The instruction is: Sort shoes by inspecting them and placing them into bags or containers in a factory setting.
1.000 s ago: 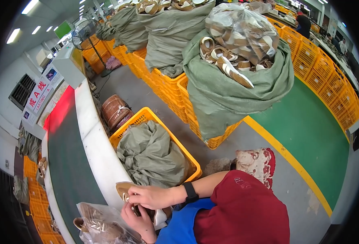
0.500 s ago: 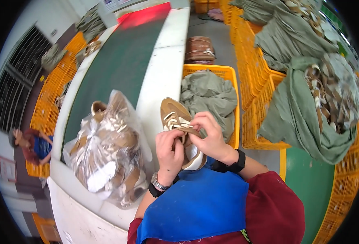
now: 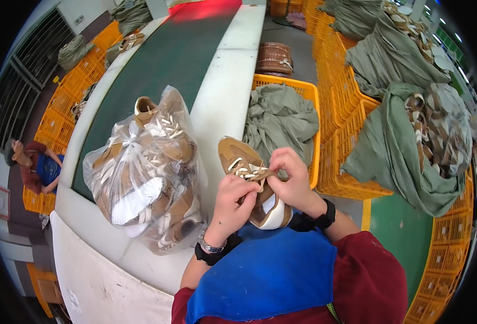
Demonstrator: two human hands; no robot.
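Note:
A tan and brown sneaker (image 3: 238, 159) with cream laces rests against the white rim of the conveyor, its heel toward my chest. My left hand (image 3: 232, 201) pinches the laces near the tongue. My right hand (image 3: 291, 181) grips the shoe's right side and pulls a lace end; a black watch sits on that wrist. Left of the shoe stands a knotted clear plastic bag (image 3: 144, 167) filled with several similar brown and white shoes.
The green conveyor belt (image 3: 163, 65) runs away from me. An orange crate (image 3: 315, 124) holding a green cloth sack stands to the right, with more orange crates and green sacks of shoes (image 3: 427, 135) beyond. Another person (image 3: 36, 162) crouches at far left.
One second ago my view faced the crates and sacks on the right. It has swung to the belt, and both hands now work the laces of the raised sneaker.

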